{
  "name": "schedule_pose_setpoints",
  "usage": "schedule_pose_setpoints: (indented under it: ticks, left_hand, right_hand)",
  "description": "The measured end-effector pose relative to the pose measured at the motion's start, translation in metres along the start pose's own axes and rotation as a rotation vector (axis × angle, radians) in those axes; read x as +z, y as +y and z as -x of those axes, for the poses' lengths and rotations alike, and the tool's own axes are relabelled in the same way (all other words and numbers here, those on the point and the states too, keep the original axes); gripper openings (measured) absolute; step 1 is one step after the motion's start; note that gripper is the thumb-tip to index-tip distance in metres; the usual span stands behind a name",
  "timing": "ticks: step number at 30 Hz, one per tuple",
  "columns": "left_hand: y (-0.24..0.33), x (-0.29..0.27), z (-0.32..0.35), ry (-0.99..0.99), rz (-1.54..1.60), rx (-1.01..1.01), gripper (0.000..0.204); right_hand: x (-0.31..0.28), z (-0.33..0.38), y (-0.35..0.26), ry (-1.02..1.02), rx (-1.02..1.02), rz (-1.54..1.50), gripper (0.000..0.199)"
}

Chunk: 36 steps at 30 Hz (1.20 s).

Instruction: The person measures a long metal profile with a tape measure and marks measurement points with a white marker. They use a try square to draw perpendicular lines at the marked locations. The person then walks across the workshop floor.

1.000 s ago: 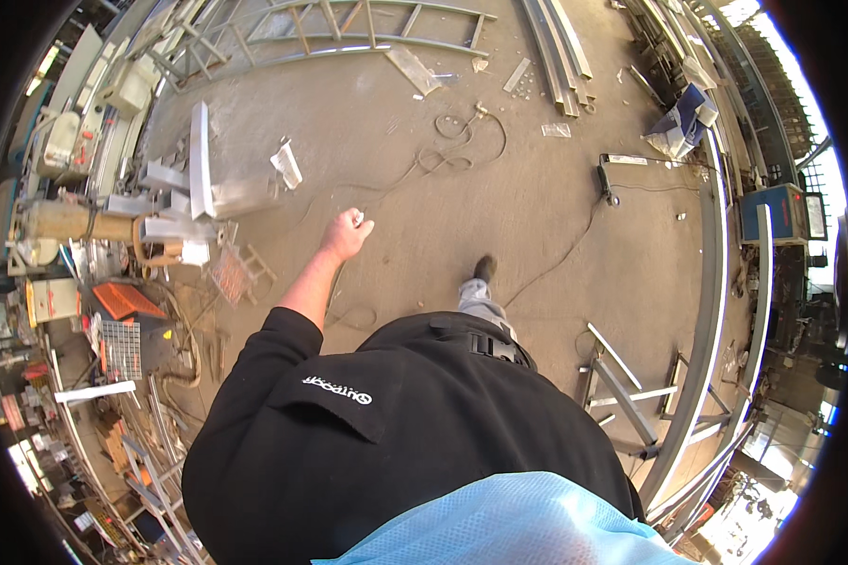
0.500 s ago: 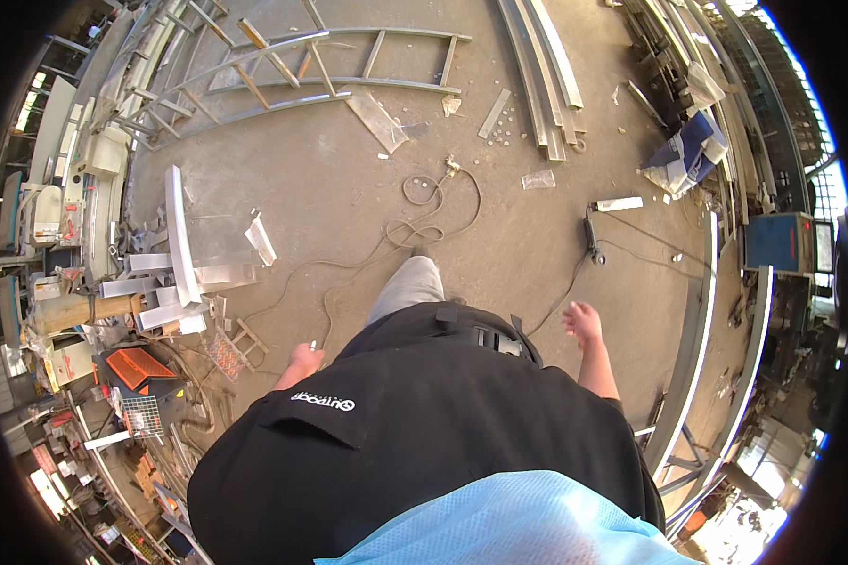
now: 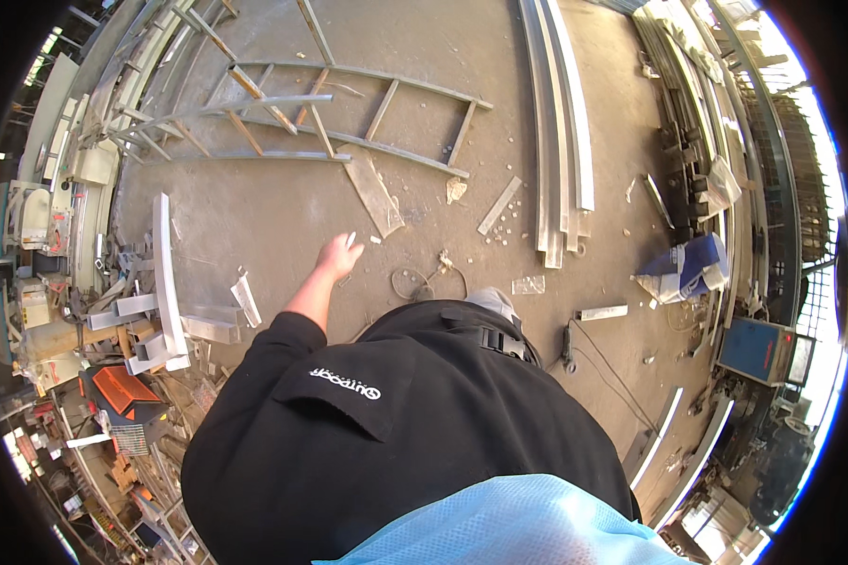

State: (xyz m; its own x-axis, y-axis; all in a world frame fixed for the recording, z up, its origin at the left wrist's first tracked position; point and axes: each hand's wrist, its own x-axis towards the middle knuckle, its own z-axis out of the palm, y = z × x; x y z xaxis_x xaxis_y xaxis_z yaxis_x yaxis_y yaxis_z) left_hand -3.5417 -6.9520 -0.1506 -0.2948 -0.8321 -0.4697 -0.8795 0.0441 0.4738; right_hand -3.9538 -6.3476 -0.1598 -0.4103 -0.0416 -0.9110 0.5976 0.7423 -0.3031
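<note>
- From my head view I see the left hand (image 3: 337, 256) out in front of the body, over the concrete floor (image 3: 254, 217), arm stretched forward from a black sleeve (image 3: 283, 377).
- Its grip is loose: the fingers lie partly apart and curled, clamped on nothing, touching nothing that I can make out.
- The right hand is out of my view, hidden behind the black torso, so I cannot tell its grip.
- Nearest the left hand is a flat metal plate (image 3: 375, 196) lying on the floor just ahead of the fingertips and apart from them.
- A small white scrap (image 3: 374, 239) lies on the floor just right of the hand.
- Further ahead lies a curved ladder-like metal frame (image 3: 349, 104), flat on the floor, its rungs running between two bent rails.
- To the right of it, a bundle of long curved metal bars (image 3: 561, 132) runs away from me along the floor.
- A short flat strip (image 3: 498, 205) lies between the plate and the bars.
- Left of the hand, a long pale metal beam (image 3: 163, 273) lies amid a heap of offcuts, with an orange box (image 3: 118, 391) below it.
- A dark cable loop (image 3: 429, 281) lies on the floor near my raised knee (image 3: 492, 301).
- Far right I see a blue machine (image 3: 752, 348) and blue cloth (image 3: 688, 268).
</note>
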Motion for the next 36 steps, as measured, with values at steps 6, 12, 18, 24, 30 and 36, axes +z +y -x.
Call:
schedule_pose_setpoints:
  ticks: [6, 12, 18, 24, 30, 36]
  left_hand:
    - [0.12, -0.064, -0.152, 0.055, 0.08, 0.131, 0.043]
    - [0.068, -0.045, -0.178, -0.037, -0.031, -0.349, 0.056]
    - [0.022, -0.039, -0.126, -0.273, -0.065, -0.738, 0.065]
    - [0.075, -0.041, -0.234, -0.29, 0.173, -1.017, 0.057]
    - [0.128, -0.125, -0.51, -0.029, 0.353, -0.252, 0.062]
    - [0.283, -0.339, -0.843, 0.199, 0.207, -0.185, 0.05]
  right_hand:
    - [0.027, -0.076, -0.16, -0.046, 0.019, 0.039, 0.033]
    - [0.035, -0.162, -0.413, -0.117, -0.036, 0.161, 0.035]
    - [0.079, -0.213, -0.76, -0.064, -0.338, 0.307, 0.039]
    - [0.18, -0.252, -0.994, -0.064, -0.582, 0.314, 0.036]
    - [0.268, -0.278, -1.018, -0.171, -0.43, 0.532, 0.024]
    - [0.385, -0.311, -1.127, -0.232, -0.246, 0.466, 0.023]
